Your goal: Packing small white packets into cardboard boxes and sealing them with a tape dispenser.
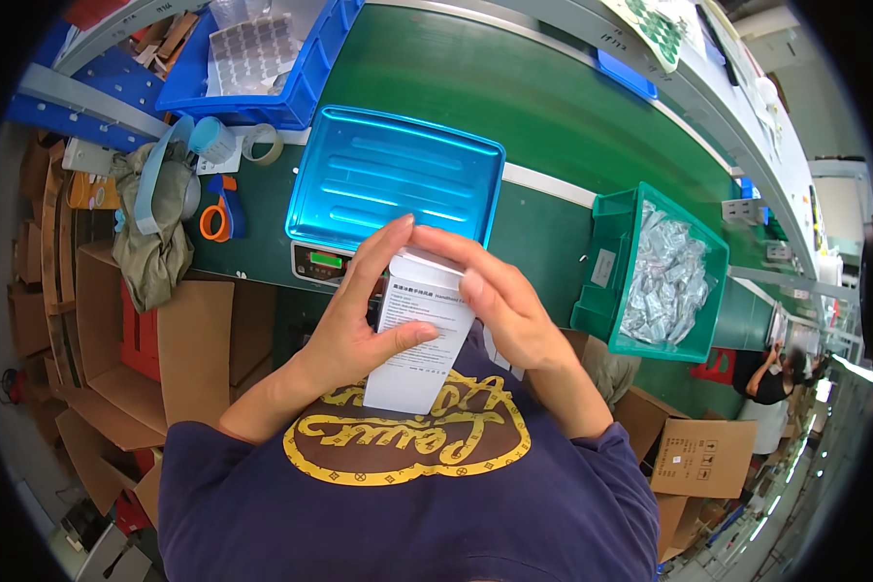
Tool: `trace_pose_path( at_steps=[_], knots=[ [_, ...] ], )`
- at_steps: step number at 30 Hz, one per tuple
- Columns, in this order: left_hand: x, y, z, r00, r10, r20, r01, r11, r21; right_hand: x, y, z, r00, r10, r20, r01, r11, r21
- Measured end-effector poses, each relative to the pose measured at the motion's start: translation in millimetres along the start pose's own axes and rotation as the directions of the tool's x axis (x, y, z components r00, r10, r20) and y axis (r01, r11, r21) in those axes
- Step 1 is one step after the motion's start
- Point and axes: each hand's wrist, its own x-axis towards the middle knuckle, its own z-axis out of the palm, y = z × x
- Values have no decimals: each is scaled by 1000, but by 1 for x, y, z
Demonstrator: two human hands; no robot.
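Observation:
A small white carton (415,335) with dark print on its face is held upright in front of my chest. My left hand (367,315) wraps its left side, thumb across the printed face. At the carton's upper end, my right hand (495,291) presses with bent fingers and thumb near the top edge. The fingertips of both hands meet above it, so part of the top is covered. Just beyond my hands lies the shiny blue tray (407,155) of a weighing scale, with a lit green display (326,260) on its front.
A green bin (606,291) of small clear plastic packets (671,281) stands on the right. At the back left is a blue crate (306,92). An orange tape dispenser (213,223) and a grey cloth (160,242) lie left. Open cardboard boxes (194,339) stand below; another person (771,373) is far right.

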Motion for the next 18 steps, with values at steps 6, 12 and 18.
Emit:
trace_pose_path(
  at_steps=[6, 12, 18],
  knots=[
    [-6, -6, -5, 999, -40, 18, 40, 999, -36, 0, 19, -6, 1000, -14, 6, 14, 999, -33],
    [-2, 9, -5, 994, -109, 29, 110, 994, -9, 14, 1, -9, 997, -7, 75, 17, 991, -132],
    [-20, 0, -15, 985, -173, -9, 171, 980, -101, 30, 1, -5, 954, -15, 299, 54, 991, -123]
  ],
)
